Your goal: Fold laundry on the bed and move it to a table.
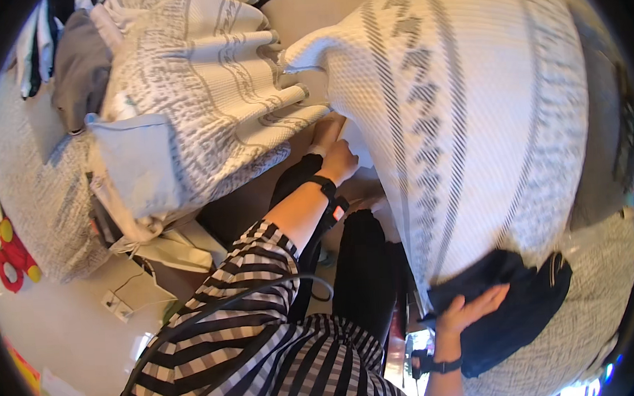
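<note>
My left hand (340,162) is closed low in the gap between two drapes of patterned white cloth. Beside its fingers shows a plain white patch, and whether they grip anything is hidden. My right hand (475,309) is stretched out, palm partly showing, against a dark navy cloth (510,331) at the lower right. Just above that cloth hangs a large cream textured cover (472,130) with grey stripes and motifs. A matching gathered cover (201,82) spreads over the upper left. Both wrists wear black bands.
Folded light blue cloth (140,161) and a grey garment (80,67) lie at the left. Below them are a cream cloth bag (175,254) and a white wall socket (115,305). A red and yellow toy (15,253) is at the far left. A black cable (214,302) crosses my striped sleeve.
</note>
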`<state>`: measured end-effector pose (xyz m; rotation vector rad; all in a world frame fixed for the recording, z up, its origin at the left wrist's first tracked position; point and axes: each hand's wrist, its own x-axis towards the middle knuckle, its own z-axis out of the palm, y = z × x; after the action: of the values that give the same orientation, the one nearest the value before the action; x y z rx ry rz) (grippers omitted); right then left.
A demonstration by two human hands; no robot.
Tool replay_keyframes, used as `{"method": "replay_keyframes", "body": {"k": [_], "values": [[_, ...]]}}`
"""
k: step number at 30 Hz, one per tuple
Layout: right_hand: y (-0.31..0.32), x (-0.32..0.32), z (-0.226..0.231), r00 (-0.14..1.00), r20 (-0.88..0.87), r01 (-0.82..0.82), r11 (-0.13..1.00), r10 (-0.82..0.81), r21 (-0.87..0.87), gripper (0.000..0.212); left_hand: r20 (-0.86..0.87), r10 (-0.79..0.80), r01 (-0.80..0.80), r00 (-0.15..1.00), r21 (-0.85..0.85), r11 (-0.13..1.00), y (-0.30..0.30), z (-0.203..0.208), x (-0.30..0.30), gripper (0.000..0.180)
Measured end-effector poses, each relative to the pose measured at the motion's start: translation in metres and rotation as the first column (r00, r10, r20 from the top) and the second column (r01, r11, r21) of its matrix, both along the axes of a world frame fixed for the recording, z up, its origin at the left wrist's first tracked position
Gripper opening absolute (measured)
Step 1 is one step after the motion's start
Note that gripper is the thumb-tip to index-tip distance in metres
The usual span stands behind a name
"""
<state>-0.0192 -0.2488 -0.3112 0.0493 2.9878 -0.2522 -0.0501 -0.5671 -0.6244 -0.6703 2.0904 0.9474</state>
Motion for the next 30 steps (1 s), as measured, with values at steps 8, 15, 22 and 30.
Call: {"method": "replay_keyframes", "body": {"k": [8,15,22,30], "values": [[0.036,0.059,-0.003,0.981,0.049,0.192,0.98,-0.189,-0.059,0.094,0.064,-0.138,0.144,0.988,-0.115,0.983,0.016,-0.094,-0.039,0.038],[0.019,0.052,-0.017,0.982,-0.007,0.186,0.979,-0.187,-0.083,0.095,0.169,-0.206,0.229,0.964,-0.13,0.965,0.025,-0.134,-0.034,0.037],[0.019,0.057,-0.021,0.968,-0.07,0.229,0.965,-0.239,-0.132,0.096,0.144,-0.25,0.256,0.958,-0.028,0.966,0.039,-0.125,-0.037,0.037],[-0.015,-0.002,-0.01,0.994,-0.056,0.094,0.994,-0.097,-0.058,0.082,0.254,-0.123,0.005,0.959,0.421,0.907,0.005,0.027,-0.021,0.037]]}}
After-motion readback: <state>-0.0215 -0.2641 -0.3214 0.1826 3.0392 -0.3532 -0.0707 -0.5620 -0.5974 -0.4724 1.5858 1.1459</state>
